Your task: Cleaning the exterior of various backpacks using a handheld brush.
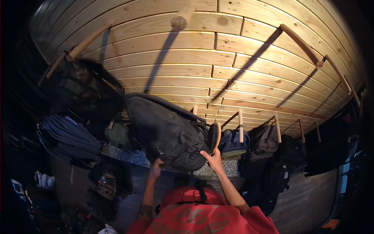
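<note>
A large black backpack (167, 128) hangs tilted in front of me, near the wooden wall. My left hand (156, 167) is closed at its lower left edge, with the fingers partly hidden behind the fabric. At the pack's right side, my right hand (212, 160) is wrapped round what looks like a brush (215, 137) with a tan wooden back and dark bristles. The bristle side faces the pack and seems to touch it. My right thumb lies close to the pack's lower front pocket.
Wooden pegs (180, 21) stick out of the plank wall (183, 41). Lower right hang a blue-grey backpack (235, 142) and a grey-brown backpack (264, 141). Dark garments (70, 134) hang on the left; a dark bag with a brown patch (107, 185) is below. Pale gravel (132, 156) runs along the wall's foot.
</note>
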`<action>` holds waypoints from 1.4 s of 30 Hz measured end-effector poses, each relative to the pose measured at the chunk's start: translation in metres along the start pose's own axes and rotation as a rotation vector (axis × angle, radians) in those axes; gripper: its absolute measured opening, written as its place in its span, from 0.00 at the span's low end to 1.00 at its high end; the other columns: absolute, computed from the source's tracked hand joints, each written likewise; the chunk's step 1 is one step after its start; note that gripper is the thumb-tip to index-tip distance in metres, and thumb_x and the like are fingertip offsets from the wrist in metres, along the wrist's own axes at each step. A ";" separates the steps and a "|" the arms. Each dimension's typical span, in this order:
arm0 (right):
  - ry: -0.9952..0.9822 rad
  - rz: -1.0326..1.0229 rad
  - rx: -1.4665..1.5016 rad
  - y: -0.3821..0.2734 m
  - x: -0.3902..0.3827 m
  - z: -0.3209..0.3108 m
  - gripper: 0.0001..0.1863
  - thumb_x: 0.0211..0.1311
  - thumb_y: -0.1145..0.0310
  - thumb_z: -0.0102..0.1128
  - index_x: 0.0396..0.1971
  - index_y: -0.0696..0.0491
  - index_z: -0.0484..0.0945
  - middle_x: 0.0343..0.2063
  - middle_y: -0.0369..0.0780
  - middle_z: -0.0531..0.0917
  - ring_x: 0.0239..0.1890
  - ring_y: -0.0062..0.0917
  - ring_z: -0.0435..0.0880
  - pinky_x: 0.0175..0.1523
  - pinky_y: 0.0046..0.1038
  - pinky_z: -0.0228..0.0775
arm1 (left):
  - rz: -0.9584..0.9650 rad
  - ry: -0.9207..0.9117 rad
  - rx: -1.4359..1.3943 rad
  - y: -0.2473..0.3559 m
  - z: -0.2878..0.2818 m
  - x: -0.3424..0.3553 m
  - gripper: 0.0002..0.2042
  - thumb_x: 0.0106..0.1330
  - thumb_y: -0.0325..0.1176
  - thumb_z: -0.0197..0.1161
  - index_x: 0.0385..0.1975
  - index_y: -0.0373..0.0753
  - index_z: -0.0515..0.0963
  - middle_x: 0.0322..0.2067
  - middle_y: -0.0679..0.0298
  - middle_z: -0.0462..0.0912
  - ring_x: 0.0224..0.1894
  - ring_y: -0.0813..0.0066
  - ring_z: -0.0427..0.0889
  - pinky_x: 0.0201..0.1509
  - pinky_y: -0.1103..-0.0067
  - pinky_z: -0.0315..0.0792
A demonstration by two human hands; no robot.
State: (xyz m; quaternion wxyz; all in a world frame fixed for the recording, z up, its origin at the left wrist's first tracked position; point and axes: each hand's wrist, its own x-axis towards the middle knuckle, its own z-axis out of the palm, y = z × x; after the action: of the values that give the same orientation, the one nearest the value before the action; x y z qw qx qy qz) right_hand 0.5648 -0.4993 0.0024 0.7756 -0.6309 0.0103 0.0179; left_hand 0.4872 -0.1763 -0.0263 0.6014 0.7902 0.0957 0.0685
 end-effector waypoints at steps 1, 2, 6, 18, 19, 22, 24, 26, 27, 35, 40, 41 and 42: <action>-0.028 0.029 -0.048 -0.010 -0.006 0.010 0.23 0.65 0.69 0.75 0.55 0.60 0.77 0.47 0.37 0.87 0.48 0.20 0.84 0.56 0.25 0.76 | 0.062 -0.082 0.053 -0.005 -0.017 -0.008 0.06 0.66 0.32 0.54 0.31 0.38 0.76 0.34 0.66 0.75 0.43 0.73 0.74 0.52 0.73 0.70; -0.049 0.055 -0.059 -0.019 -0.015 0.011 0.23 0.65 0.70 0.75 0.55 0.61 0.77 0.47 0.38 0.87 0.48 0.19 0.84 0.55 0.25 0.77 | -0.011 -0.027 -0.041 0.016 -0.022 -0.013 0.08 0.69 0.31 0.50 0.29 0.39 0.75 0.32 0.67 0.73 0.41 0.75 0.73 0.51 0.74 0.69; -0.053 0.023 -0.103 -0.069 -0.059 0.032 0.20 0.63 0.71 0.76 0.51 0.62 0.81 0.43 0.36 0.88 0.43 0.17 0.83 0.48 0.25 0.77 | -0.085 -0.096 -0.032 0.065 -0.083 -0.045 0.12 0.71 0.36 0.51 0.27 0.39 0.77 0.32 0.66 0.78 0.40 0.72 0.75 0.53 0.75 0.69; -0.007 0.075 -0.236 -0.186 -0.172 0.027 0.35 0.51 0.74 0.83 0.58 0.62 0.74 0.50 0.39 0.83 0.53 0.25 0.82 0.60 0.29 0.74 | -0.342 -0.275 0.033 0.223 -0.098 0.001 0.14 0.68 0.39 0.59 0.38 0.33 0.85 0.43 0.59 0.87 0.47 0.69 0.83 0.56 0.75 0.73; -0.024 0.139 -0.202 -0.181 -0.178 0.027 0.32 0.51 0.74 0.82 0.55 0.62 0.76 0.47 0.37 0.84 0.50 0.23 0.83 0.57 0.28 0.75 | -0.331 -0.431 -0.058 0.237 -0.085 0.026 0.13 0.68 0.36 0.58 0.34 0.33 0.85 0.39 0.62 0.85 0.44 0.73 0.82 0.55 0.76 0.72; 0.097 0.156 -0.146 -0.161 -0.188 0.045 0.11 0.58 0.76 0.78 0.31 0.58 0.80 0.28 0.29 0.80 0.31 0.13 0.76 0.36 0.21 0.68 | -0.220 -0.613 0.052 0.212 -0.054 0.065 0.12 0.67 0.36 0.57 0.34 0.33 0.83 0.40 0.64 0.84 0.45 0.76 0.79 0.57 0.79 0.68; 0.124 0.202 -0.122 -0.154 -0.186 0.047 0.11 0.60 0.75 0.77 0.30 0.58 0.79 0.26 0.27 0.79 0.30 0.11 0.75 0.35 0.20 0.66 | -0.415 -0.516 0.024 0.214 -0.036 0.072 0.14 0.68 0.38 0.57 0.33 0.33 0.83 0.40 0.65 0.84 0.47 0.77 0.78 0.58 0.78 0.68; 0.193 0.291 -0.078 -0.142 -0.179 0.040 0.13 0.64 0.72 0.75 0.24 0.54 0.77 0.22 0.24 0.76 0.26 0.09 0.71 0.31 0.19 0.61 | -0.436 -0.577 0.048 0.209 -0.021 0.079 0.20 0.70 0.45 0.57 0.48 0.34 0.81 0.48 0.65 0.81 0.50 0.75 0.76 0.56 0.80 0.67; 0.226 0.315 -0.102 -0.140 -0.173 0.034 0.15 0.65 0.71 0.74 0.23 0.52 0.76 0.21 0.23 0.75 0.24 0.08 0.70 0.30 0.19 0.59 | -0.401 -0.620 0.001 0.192 -0.014 0.086 0.23 0.71 0.49 0.58 0.53 0.36 0.79 0.50 0.66 0.79 0.49 0.77 0.75 0.52 0.82 0.67; 0.050 0.308 -0.175 -0.142 -0.121 0.026 0.24 0.64 0.69 0.75 0.13 0.48 0.69 0.14 0.23 0.69 0.18 0.07 0.64 0.24 0.20 0.51 | 0.034 -0.243 0.189 0.162 0.009 0.065 0.37 0.66 0.50 0.72 0.63 0.32 0.61 0.58 0.41 0.72 0.61 0.52 0.76 0.63 0.66 0.71; 0.055 0.279 -0.461 -0.131 -0.119 -0.013 0.07 0.68 0.72 0.63 0.31 0.58 0.80 0.21 0.27 0.76 0.25 0.12 0.71 0.30 0.24 0.63 | 0.113 -0.305 0.414 0.178 -0.002 0.012 0.24 0.63 0.46 0.74 0.25 0.37 0.66 0.24 0.53 0.72 0.31 0.48 0.78 0.34 0.61 0.70; 0.164 0.221 -0.537 -0.120 -0.118 -0.030 0.06 0.68 0.74 0.55 0.35 0.59 0.80 0.23 0.28 0.74 0.27 0.13 0.69 0.32 0.24 0.64 | 0.093 -0.298 0.471 0.174 -0.001 0.002 0.20 0.66 0.46 0.72 0.30 0.33 0.76 0.26 0.51 0.79 0.28 0.52 0.80 0.34 0.64 0.72; 0.135 0.049 -0.586 -0.104 -0.113 -0.061 0.10 0.70 0.71 0.50 0.41 0.59 0.79 0.25 0.29 0.73 0.27 0.14 0.68 0.31 0.24 0.62 | 0.090 -0.294 0.463 0.162 0.003 -0.005 0.20 0.66 0.46 0.72 0.30 0.33 0.76 0.26 0.51 0.79 0.28 0.52 0.80 0.34 0.64 0.72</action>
State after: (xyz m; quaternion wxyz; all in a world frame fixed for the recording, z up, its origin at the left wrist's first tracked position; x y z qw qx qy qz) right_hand 0.4561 -0.5823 0.0962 0.5573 -0.8272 0.0714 -0.0032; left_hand 0.4947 -0.2223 0.1293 0.4087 0.9115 -0.0147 -0.0437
